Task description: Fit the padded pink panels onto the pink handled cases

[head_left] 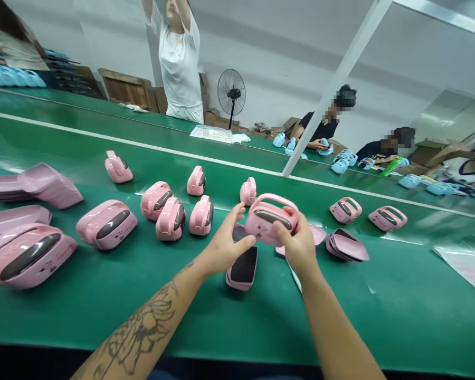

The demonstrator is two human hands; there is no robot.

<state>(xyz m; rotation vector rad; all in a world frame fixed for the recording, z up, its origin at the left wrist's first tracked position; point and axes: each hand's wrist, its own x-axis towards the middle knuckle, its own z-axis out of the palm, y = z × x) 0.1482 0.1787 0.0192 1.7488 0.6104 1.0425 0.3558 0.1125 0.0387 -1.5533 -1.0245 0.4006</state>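
My right hand (301, 245) grips a pink plastic case (269, 219) with a looped carry handle and a dark oval window, held above the table. Its thumb presses on the front. Just left of the case, my left hand (227, 240) is open, thumb and fingers apart; whether it touches the case I cannot tell. Below them lies a pink tray-like part with a dark inside (243, 266), partly covered by my left hand. Behind my right wrist are pink flat pieces (317, 234) and a thin white tool-like item (296, 277), both partly hidden.
Several similar pink cases (106, 224) stand on the green table (142, 306), left and behind. Stacked pink shells (49, 184) lie at far left, more pink shells (346, 245) at right. A pale metal post (336, 89) rises beyond. Across the table, people handle blue cases (340, 162).
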